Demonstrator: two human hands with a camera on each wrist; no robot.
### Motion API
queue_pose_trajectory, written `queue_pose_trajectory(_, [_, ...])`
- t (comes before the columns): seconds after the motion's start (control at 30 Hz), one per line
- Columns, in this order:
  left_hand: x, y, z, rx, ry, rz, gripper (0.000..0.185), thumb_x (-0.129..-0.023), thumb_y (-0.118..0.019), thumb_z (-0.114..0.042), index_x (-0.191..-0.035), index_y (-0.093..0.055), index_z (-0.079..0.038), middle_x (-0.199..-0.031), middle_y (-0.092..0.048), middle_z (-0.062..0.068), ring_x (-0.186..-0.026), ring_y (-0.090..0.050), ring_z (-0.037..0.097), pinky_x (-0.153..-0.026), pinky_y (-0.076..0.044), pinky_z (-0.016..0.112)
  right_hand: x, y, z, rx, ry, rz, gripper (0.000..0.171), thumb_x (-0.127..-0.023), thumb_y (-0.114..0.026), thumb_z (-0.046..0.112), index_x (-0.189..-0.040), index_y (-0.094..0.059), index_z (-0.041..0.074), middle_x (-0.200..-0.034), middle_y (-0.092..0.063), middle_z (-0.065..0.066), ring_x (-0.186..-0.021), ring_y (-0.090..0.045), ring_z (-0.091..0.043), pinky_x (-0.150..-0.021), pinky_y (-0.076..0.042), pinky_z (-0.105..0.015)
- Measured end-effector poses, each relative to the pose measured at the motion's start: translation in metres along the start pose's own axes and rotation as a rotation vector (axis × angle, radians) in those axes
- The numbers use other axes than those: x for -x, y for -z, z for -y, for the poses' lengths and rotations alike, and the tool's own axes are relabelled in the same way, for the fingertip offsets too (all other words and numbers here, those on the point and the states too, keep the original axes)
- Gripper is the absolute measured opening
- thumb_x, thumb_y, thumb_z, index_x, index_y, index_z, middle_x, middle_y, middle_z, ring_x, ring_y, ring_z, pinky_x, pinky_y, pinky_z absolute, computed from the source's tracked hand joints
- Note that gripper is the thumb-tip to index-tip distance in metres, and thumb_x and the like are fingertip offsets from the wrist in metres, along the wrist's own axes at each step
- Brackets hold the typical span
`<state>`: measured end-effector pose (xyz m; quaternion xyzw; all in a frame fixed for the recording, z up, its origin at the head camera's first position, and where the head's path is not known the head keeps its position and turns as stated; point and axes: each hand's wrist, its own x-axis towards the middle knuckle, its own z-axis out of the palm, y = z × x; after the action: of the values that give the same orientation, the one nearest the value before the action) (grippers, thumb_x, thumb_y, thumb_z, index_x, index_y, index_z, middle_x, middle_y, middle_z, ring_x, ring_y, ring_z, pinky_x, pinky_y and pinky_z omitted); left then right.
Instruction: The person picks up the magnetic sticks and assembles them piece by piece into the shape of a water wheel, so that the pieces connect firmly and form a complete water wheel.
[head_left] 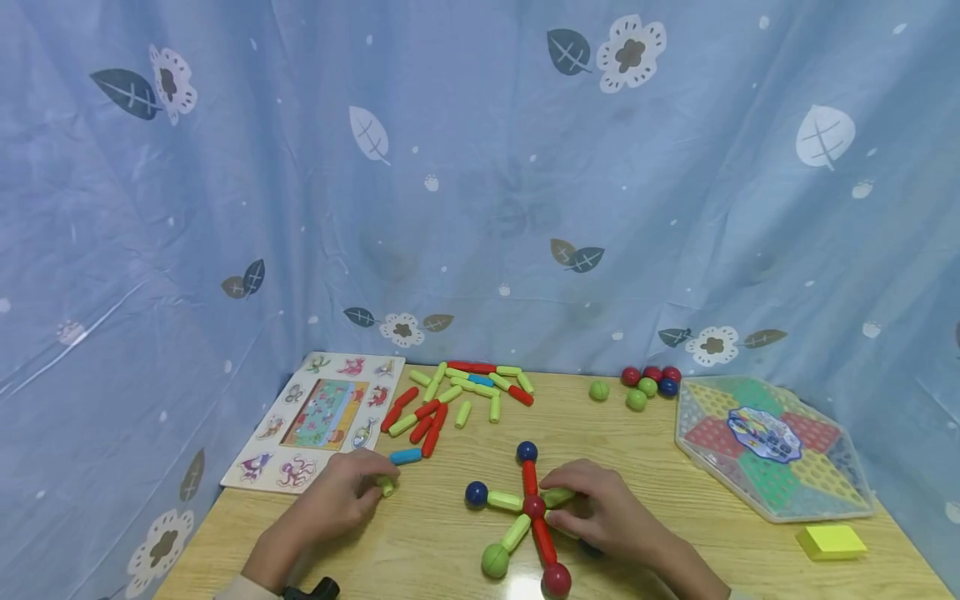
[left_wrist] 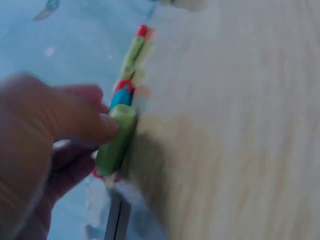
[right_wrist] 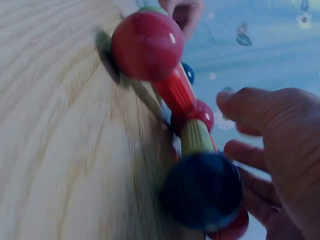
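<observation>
Step in hand: while my right hand steadies the rod-and-ball figure on the wooden table, my left hand is taking up a light green rod, so I judge this as fetching the next piece for the build
Left grip: fingers curled, thumb and fingertips pinching the green rod near one end; the left wrist view is blurred, but the rod clearly sits between thumb and fingers, just above the table edge
Right grip: fingers bent over the right-hand spoke of the figure, fingertips on the green rod beside the red hub ball; from the right wrist view I see a dark blue ball just beside the palm, though whether the fingers close fully round it I cannot tell
Where the figure lies: flat on the table in front of me, spokes running out to a blue ball at the far end, a blue ball to the left, a green ball and a red ball nearest me
Next move, as I judge it: carry the green rod across to a free ball and line its end up square, keeping the right hand pressing down so the spokes do not swing
Spare parts: loose rods lie well beyond the left hand, a blue rod just beside it
</observation>
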<state>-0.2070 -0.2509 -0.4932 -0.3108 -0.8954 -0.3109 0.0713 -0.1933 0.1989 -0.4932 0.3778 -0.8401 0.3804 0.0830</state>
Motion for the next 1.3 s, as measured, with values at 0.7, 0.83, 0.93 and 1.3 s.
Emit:
queue_pose_trajectory(0.7, [-0.079,-0.095,-0.076,0.858,0.594,-0.277,0.031,-0.104,-0.077,-0.019,-0.128,-0.076,0.001,-0.117,-0.079,0.013,-0.093,-0.073,0.013,-0.078,-0.064,0.027,-0.013,-0.003,0.002,0.166,-0.121,0.179,0.019,-0.102,-0.079,0.035,-0.120,-0.080,0.039,-0.117,-0.072,0.022,-0.118,-0.063,-0.013,-0.110,-0.048,-0.056])
queue_pose_trajectory(0.83, [-0.083,-0.106,-0.076,0.782,0.563,-0.244,0.027,-0.103,-0.078,-0.020,-0.123,-0.078,-0.001,-0.109,-0.079,0.011,-0.087,-0.073,0.014,-0.074,-0.062,0.025,-0.014,-0.001,-0.001,0.172,-0.113,0.171,0.015,-0.103,-0.078,0.034,-0.117,-0.080,0.040,-0.114,-0.072,0.024,-0.116,-0.063,-0.011,-0.109,-0.048,-0.055])
queue_pose_trajectory(0.93, [-0.086,-0.110,-0.077,0.684,0.519,-0.222,0.025,-0.103,-0.079,-0.021,-0.121,-0.079,-0.004,-0.107,-0.079,0.007,-0.091,-0.075,0.014,-0.075,-0.061,0.023,-0.017,0.000,-0.002,0.179,-0.116,0.147,0.010,-0.104,-0.078,0.035,-0.112,-0.081,0.037,-0.110,-0.073,0.024,-0.114,-0.065,-0.010,-0.106,-0.049,-0.054])
queue_pose_trajectory(1.3, [-0.081,-0.117,-0.092,0.430,0.377,-0.135,0.036,-0.102,-0.079,-0.020,-0.131,-0.076,0.000,-0.100,-0.080,-0.001,-0.079,-0.065,0.004,-0.069,-0.055,0.020,-0.044,-0.015,0.003,0.196,-0.351,0.048,0.012,-0.095,-0.086,0.029,-0.095,-0.080,0.019,-0.078,-0.072,0.016,-0.071,-0.059,0.003,-0.067,-0.051,-0.023])
